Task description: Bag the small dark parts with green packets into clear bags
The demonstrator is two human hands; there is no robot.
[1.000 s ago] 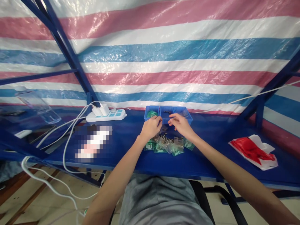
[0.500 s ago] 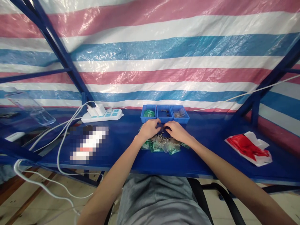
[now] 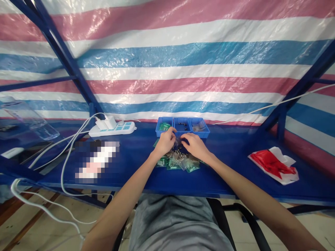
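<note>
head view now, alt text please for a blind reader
A person's left hand and right hand, close together at a pile of small packets on a blue table, in front of three blue bins. A white power strip lies left, a red-and-white package right.

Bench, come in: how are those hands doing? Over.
Left hand, right hand: curled, close together at heap of small bags. Grip unclear. Blue bins behind. Hands partly hide heap.
</note>
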